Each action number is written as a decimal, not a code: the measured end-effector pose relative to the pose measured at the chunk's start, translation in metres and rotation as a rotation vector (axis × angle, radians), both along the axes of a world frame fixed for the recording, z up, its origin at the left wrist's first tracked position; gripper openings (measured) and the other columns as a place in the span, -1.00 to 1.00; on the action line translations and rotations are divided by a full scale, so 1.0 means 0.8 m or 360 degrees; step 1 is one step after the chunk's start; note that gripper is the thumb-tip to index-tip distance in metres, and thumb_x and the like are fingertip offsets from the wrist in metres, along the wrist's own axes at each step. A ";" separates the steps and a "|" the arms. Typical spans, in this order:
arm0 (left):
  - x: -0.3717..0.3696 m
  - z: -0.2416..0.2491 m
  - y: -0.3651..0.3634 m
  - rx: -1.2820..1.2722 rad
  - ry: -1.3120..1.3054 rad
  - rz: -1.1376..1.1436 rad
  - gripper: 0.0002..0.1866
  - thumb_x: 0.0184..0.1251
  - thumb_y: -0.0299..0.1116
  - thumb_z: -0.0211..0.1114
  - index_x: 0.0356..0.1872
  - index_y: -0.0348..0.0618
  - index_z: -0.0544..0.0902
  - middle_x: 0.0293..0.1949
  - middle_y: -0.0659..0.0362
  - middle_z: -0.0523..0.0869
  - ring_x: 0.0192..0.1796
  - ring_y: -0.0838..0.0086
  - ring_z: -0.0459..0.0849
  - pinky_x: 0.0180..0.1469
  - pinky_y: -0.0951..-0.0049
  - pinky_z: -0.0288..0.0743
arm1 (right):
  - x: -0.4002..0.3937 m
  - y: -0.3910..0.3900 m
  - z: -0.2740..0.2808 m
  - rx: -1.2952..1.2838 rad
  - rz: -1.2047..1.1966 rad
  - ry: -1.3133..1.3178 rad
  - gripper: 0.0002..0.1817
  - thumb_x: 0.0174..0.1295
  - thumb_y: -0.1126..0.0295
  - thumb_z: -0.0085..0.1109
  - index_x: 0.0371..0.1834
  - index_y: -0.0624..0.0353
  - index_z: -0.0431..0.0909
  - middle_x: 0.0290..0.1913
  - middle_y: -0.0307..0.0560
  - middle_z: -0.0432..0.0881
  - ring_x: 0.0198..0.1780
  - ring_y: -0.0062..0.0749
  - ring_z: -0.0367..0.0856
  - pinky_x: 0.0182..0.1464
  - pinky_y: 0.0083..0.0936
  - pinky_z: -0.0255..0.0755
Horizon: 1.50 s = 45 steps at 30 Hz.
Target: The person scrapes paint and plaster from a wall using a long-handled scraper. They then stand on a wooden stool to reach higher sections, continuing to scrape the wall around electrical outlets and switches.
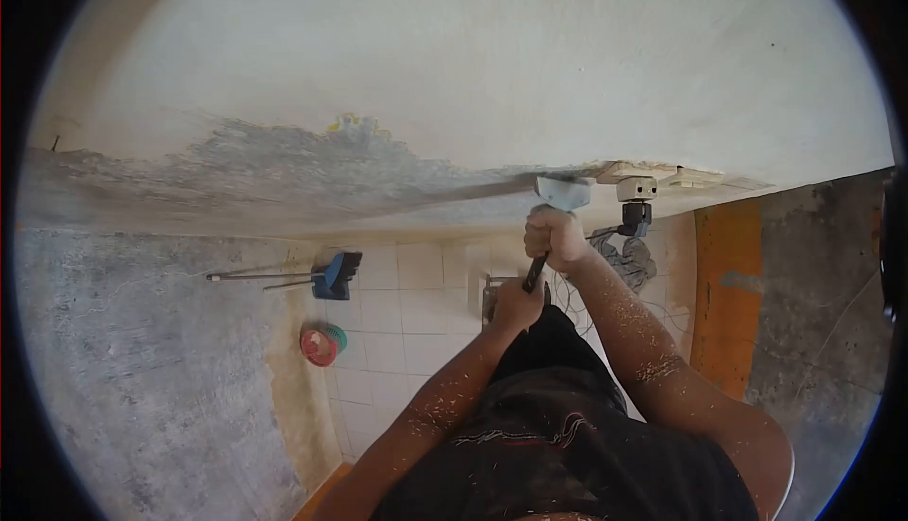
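Note:
Both my hands are closed around the black handle of a wide-bladed scraper. My right hand grips it high up, just below the metal blade. Lower down, my left hand wraps the handle's end. The blade lies at the wall, by the lower edge of the pale paint; whether its edge touches is hard to tell. To its left spreads a rough grey patch where the paint is gone. Pale flakes cling to both forearms.
Close right of the blade, a wall socket holds a black plug. Cables and a grey bundle are below it. A blue dustpan and a red basket stand at left on the tiled floor. An orange strip borders the right.

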<state>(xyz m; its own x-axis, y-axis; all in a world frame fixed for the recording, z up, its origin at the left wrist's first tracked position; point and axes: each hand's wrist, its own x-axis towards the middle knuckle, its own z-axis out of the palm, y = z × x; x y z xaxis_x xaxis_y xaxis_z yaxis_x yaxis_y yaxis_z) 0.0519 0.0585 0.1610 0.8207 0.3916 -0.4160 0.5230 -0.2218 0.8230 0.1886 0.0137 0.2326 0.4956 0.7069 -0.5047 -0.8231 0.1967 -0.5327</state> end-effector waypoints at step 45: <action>-0.009 0.036 0.014 0.0163 -0.0046 0.0011 -0.52 0.23 -0.10 0.14 -0.69 -0.36 0.53 -0.75 -0.04 0.53 -0.64 0.19 0.60 -0.54 0.28 0.39 | 0.006 -0.008 -0.004 0.0593 0.0164 0.0140 -0.62 0.06 0.33 -0.03 -0.79 -0.09 0.01 -0.78 -0.44 -0.04 -0.76 -0.65 -0.15 -0.67 -0.59 -0.19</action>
<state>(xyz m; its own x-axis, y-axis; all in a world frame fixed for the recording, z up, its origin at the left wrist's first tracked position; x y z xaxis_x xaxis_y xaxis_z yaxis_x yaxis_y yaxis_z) 0.0450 0.0697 0.1898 0.8289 0.4366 -0.3497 0.5011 -0.3018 0.8110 0.1932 0.0076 0.2293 0.3787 0.8935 -0.2415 -0.8880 0.2773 -0.3668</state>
